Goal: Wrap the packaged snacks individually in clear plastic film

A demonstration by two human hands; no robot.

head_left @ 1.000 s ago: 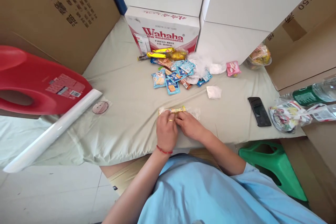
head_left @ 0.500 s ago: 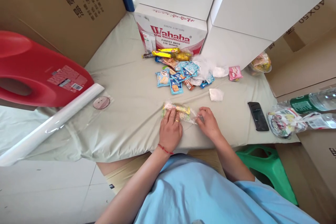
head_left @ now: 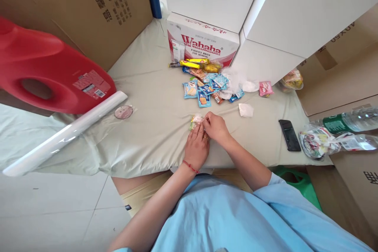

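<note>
A clear plastic bag [head_left: 196, 119] with green and yellow snack wrapping showing in it lies on the cloth-covered table. My left hand [head_left: 197, 147] rests over its near part, fingers stretched out and pressing it flat. At the bag's right side, my right hand [head_left: 217, 126] is closed with fingertips pinched on the clear plastic, touching the left fingertips. Most of the bag is hidden beneath both hands. Beyond them is a heap of snack packets [head_left: 204, 98], several of them blue, with yellow-wrapped sticks [head_left: 189, 64] behind.
A white folded tissue [head_left: 246, 110] and a pink packet [head_left: 265, 88] lie to the right, with a phone [head_left: 289, 135] and plastic bottles [head_left: 351, 120] farther over. On the left are a red jug [head_left: 67, 75] and a white roll [head_left: 67, 134]. A Wahaha carton [head_left: 203, 41] stands behind.
My right hand has moved left, from the loose right end of the plastic to beside my left fingers, covering more of the bag. The camera view has shifted slightly.
</note>
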